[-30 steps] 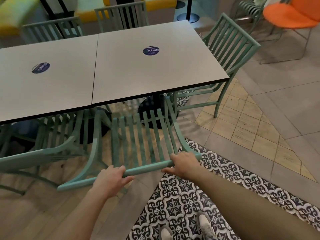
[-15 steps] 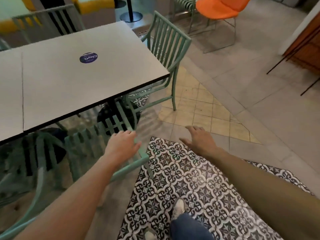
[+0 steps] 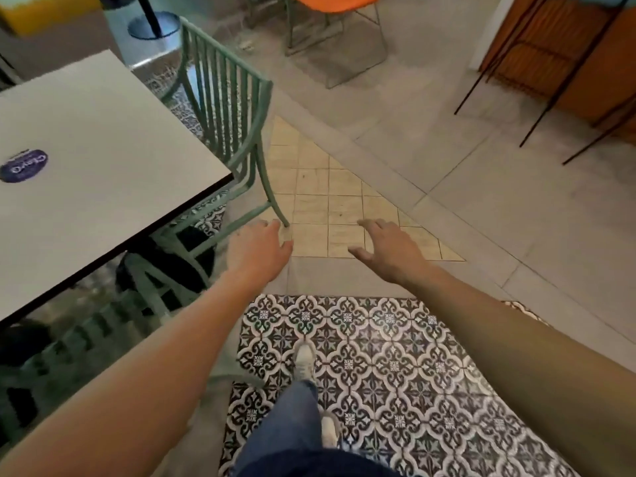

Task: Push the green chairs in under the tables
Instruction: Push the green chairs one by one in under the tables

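A green slatted chair point(image 3: 223, 94) stands at the end of the grey table point(image 3: 89, 173), its back clear of the table edge and its seat partly under the top. Another green chair point(image 3: 86, 332) sits blurred under the table's near side. My left hand point(image 3: 258, 249) hangs in the air with relaxed fingers, just in front of the end chair's near leg and holding nothing. My right hand point(image 3: 385, 249) is spread open over the yellow floor tiles, also empty.
An orange chair point(image 3: 330, 5) on a wire frame stands at the back. Thin black legs point(image 3: 537, 70) lean by a wooden wall on the right. A black post base point(image 3: 155, 25) sits behind the table. My foot point(image 3: 304, 363) steps on patterned tiles.
Both hands have let go of the near chair's top rail, which now lies under the table. The view has swung right, and both hands now reach toward the end chair.
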`<state>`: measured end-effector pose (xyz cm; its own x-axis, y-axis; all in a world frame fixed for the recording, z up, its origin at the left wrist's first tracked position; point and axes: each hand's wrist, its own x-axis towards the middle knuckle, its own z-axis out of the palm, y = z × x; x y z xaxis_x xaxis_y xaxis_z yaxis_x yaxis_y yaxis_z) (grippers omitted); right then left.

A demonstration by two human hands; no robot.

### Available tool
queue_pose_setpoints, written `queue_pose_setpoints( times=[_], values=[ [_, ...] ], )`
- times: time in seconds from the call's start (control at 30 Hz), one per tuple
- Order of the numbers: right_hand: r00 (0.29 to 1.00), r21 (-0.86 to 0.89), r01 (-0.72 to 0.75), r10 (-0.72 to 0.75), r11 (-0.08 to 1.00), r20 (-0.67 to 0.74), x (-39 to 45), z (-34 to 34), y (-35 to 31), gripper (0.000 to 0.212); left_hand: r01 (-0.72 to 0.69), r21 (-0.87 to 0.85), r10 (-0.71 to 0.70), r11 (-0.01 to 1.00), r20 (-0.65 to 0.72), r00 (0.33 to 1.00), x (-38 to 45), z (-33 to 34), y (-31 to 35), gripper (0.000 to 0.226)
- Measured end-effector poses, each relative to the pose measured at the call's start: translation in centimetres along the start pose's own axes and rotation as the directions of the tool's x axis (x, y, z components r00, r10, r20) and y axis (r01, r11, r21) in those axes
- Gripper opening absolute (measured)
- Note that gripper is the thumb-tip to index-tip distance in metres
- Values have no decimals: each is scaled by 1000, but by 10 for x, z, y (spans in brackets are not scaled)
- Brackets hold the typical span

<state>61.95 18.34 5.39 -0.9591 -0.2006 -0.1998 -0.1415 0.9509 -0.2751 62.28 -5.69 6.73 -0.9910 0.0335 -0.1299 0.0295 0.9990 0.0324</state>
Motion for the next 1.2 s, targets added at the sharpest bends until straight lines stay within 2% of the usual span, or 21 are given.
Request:
queue_pose_setpoints(
  times=[0.17,0.3,0.43,0.67,0.87,1.0,1.2],
  values=[
    [998,17,66,-65,998,-19,96,-28,25,66,-27,28,29,999,-64,998,102,-6,23,50],
    [991,23,136,-137,990,7,177,-63,32,64,-29,85,39,996,-117,992,184,-25,15,49],
    [982,44,183,-181,982,-58,254,-103,46,63,29,47,-23,998,-139,990,263,-47,4,50],
    [948,53,319,-318,946,-35,404,-133,78,63,149,61,-141,987,-124,982,402,-58,6,47],
    [840,26,539,-540,842,51,553,-172,91,62,356,-28,-357,934,-82,931,514,-59,1,51],
    [765,-15,640,-635,769,104,639,-202,72,62,476,-94,-485,874,-140,863,566,-68,-9,53],
    [547,-4,833,-822,554,160,763,-199,-6,63,661,-152,-678,734,-118,726,630,-57,-60,53]
  ],
)
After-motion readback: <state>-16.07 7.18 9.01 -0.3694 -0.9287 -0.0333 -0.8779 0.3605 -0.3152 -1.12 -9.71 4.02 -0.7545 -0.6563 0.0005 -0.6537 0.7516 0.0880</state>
